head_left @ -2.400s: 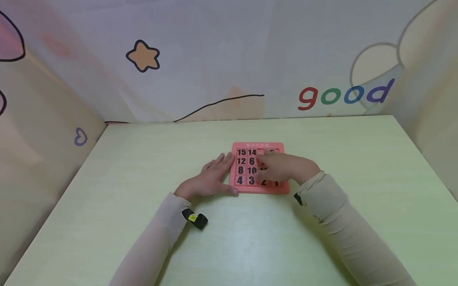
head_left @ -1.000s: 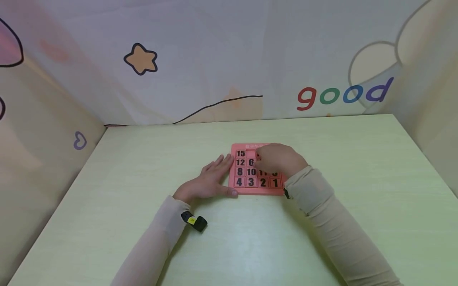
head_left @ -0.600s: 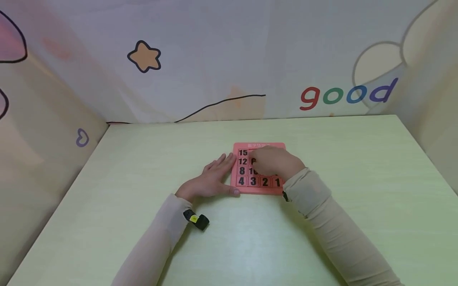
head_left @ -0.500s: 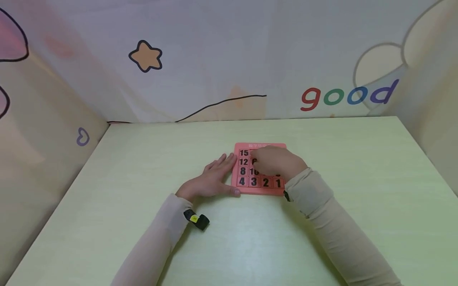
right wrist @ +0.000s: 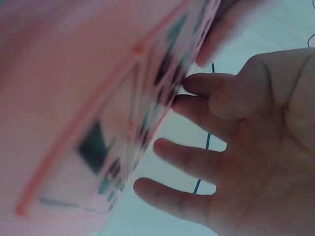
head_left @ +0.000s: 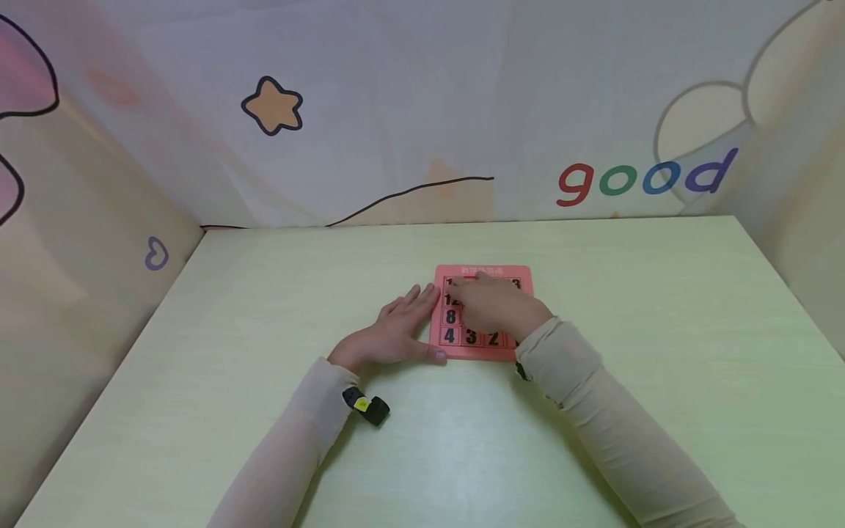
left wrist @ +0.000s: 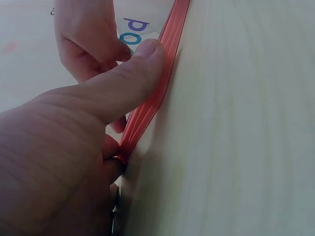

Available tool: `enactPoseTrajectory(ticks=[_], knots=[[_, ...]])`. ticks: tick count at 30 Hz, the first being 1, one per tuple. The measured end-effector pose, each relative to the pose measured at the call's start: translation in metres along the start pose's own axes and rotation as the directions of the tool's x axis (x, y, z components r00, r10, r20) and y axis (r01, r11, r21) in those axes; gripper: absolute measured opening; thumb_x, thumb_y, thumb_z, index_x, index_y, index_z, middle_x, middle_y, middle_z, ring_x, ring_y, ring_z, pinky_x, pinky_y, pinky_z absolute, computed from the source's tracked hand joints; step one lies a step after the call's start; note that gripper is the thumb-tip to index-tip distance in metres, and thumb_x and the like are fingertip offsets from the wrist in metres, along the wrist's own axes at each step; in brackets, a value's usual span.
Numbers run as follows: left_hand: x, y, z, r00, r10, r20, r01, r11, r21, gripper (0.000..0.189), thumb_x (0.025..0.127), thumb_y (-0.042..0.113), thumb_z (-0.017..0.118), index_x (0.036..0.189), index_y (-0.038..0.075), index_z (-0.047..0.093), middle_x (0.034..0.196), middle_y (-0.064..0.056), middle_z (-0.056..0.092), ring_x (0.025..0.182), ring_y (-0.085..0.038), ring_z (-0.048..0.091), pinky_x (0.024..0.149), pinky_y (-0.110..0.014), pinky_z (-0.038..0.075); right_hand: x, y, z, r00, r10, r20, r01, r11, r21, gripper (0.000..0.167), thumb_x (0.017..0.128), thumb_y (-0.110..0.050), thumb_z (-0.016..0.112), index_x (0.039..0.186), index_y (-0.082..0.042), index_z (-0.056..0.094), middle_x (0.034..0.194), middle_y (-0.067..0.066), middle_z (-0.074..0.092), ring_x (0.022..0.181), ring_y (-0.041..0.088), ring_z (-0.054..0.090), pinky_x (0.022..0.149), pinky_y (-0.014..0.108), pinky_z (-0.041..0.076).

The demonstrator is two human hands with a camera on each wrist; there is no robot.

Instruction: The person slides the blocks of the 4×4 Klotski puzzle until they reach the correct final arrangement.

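A pink number slide puzzle (head_left: 478, 353) lies flat on the table, its tiles printed with black numerals. My left hand (head_left: 389, 334) rests against its left side, fingers extended along that edge and thumb at the lower left corner. In the left wrist view the thumb (left wrist: 123, 78) lies against the red-pink side of the frame. Over the tiles is my right hand (head_left: 500, 304), its fingertips at the left end of the top row, on the partly covered 15 tile (head_left: 450, 281). It hides most middle and right tiles. In the right wrist view its fingers (right wrist: 189, 160) are loosely spread.
The pale green-wood table (head_left: 264, 293) extends around the puzzle on all sides. A printed fabric backdrop (head_left: 409, 103) with a star and the word "good" stands behind it and along both sides. A black strap (head_left: 367, 406) is on the left wrist.
My right hand has moved left across the top rows, from the third column to the 15 tile. The 14 tile left the second column, leaving a gap there. My left hand stays put.
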State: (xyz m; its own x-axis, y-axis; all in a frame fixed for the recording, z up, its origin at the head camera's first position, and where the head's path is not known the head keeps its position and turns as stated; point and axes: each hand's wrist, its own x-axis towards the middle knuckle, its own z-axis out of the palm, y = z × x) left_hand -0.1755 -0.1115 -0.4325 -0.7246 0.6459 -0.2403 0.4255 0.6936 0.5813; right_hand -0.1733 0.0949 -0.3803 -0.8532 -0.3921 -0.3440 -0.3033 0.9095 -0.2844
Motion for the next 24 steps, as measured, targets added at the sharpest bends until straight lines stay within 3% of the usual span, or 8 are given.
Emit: enactPoseTrajectory(ticks=[2, 4, 7, 10, 12, 14, 17, 24], knots=[[0.0, 0.0, 0.0, 1.0, -0.005, 0.003, 0.005, 1.0, 0.003, 0.111, 0.087, 0.055, 0.073, 0.163, 0.02, 0.0, 0.168, 0.008, -0.005, 0.151, -0.011, -0.016, 0.121, -0.038, -0.007, -0.001, 0.002, -0.001, 1.0, 0.002, 0.006, -0.002, 1.0, -0.006, 0.054, 0.101, -0.012, 0.047, 0.155, -0.012, 0.042, 0.161, 0.009, 0.034, 0.148, 0.04, 0.025, 0.116, 0.058, 0.027], [0.0, 0.001, 0.0, 1.0, -0.011, 0.003, 0.011, 1.0, 0.005, 0.111, 0.088, 0.055, 0.073, 0.163, 0.02, 0.0, 0.168, 0.008, -0.006, 0.151, -0.01, -0.016, 0.121, -0.037, -0.007, -0.002, 0.005, -0.003, 1.0, 0.0, 0.006, 0.0, 1.0, -0.013, 0.049, 0.101, -0.01, 0.047, 0.151, -0.008, 0.049, 0.154, 0.013, 0.046, 0.138, 0.037, 0.042, 0.109, 0.052, 0.038], [0.0, 0.001, 0.0, 1.0, -0.015, 0.0, 0.015, 1.0, 0.006, 0.111, 0.088, 0.055, 0.073, 0.164, 0.02, 0.0, 0.168, 0.008, -0.006, 0.151, -0.011, -0.016, 0.121, -0.037, -0.007, -0.005, 0.009, -0.007, 1.0, 0.021, 0.006, -0.021, 0.999, -0.033, 0.034, 0.101, -0.01, 0.047, 0.13, -0.005, 0.066, 0.12, 0.013, 0.066, 0.101, 0.027, 0.059, 0.085, 0.039, 0.049], [0.0, 0.001, 0.0, 1.0, -0.019, 0.0, 0.019, 1.0, 0.004, 0.111, 0.087, 0.055, 0.074, 0.164, 0.02, 0.0, 0.168, 0.007, -0.006, 0.151, -0.012, -0.016, 0.121, -0.037, -0.007, -0.007, 0.013, -0.01, 0.999, 0.05, 0.005, -0.05, 0.998, -0.047, 0.023, 0.101, -0.011, 0.048, 0.106, -0.006, 0.069, 0.088, 0.009, 0.062, 0.076, 0.022, 0.052, 0.068, 0.034, 0.042], [0.0, 0.001, 0.001, 1.0, -0.018, 0.001, 0.018, 1.0, 0.005, 0.112, 0.087, 0.054, 0.074, 0.164, 0.019, 0.0, 0.168, 0.006, -0.005, 0.151, -0.012, -0.016, 0.121, -0.038, -0.007, -0.008, 0.013, -0.01, 0.998, 0.057, 0.01, -0.057, 0.998, -0.038, 0.026, 0.101, -0.011, 0.047, 0.112, -0.005, 0.07, 0.097, 0.013, 0.066, 0.083, 0.023, 0.058, 0.073, 0.034, 0.047], [0.0, 0.001, 0.001, 1.0, -0.016, 0.001, 0.016, 1.0, 0.008, 0.112, 0.087, 0.055, 0.074, 0.164, 0.019, 0.0, 0.168, 0.005, -0.005, 0.151, -0.013, -0.016, 0.121, -0.038, -0.006, -0.008, 0.011, -0.009, 0.999, 0.026, 0.018, -0.026, 1.0, -0.018, 0.035, 0.101, -0.011, 0.046, 0.13, -0.002, 0.065, 0.126, 0.018, 0.063, 0.111, 0.03, 0.061, 0.096, 0.039, 0.048], [0.0, 0.0, 0.001, 1.0, -0.014, 0.004, 0.014, 1.0, 0.009, 0.111, 0.088, 0.055, 0.073, 0.163, 0.02, 0.0, 0.168, 0.006, -0.006, 0.151, -0.012, -0.017, 0.121, -0.039, -0.006, -0.008, 0.006, -0.006, 0.998, -0.05, 0.048, 0.049, 0.998, 0.035, 0.049, 0.102, -0.01, 0.046, 0.151, -0.003, 0.047, 0.157, 0.017, 0.04, 0.142, 0.034, 0.04, 0.116, 0.046, 0.031], [0.0, 0.001, 0.0, 1.0, -0.015, 0.008, 0.015, 1.0, 0.003, 0.111, 0.087, 0.056, 0.073, 0.163, 0.021, 0.0, 0.168, 0.009, -0.006, 0.151, -0.011, -0.016, 0.121, -0.039, -0.007, -0.012, -0.009, -0.003, 0.986, -0.14, 0.094, 0.133, 0.988, 0.079, 0.046, 0.101, -0.008, 0.052, 0.146, -0.005, 0.054, 0.142, 0.012, 0.057, 0.113, 0.027, 0.053, 0.11, 0.044, 0.038]])
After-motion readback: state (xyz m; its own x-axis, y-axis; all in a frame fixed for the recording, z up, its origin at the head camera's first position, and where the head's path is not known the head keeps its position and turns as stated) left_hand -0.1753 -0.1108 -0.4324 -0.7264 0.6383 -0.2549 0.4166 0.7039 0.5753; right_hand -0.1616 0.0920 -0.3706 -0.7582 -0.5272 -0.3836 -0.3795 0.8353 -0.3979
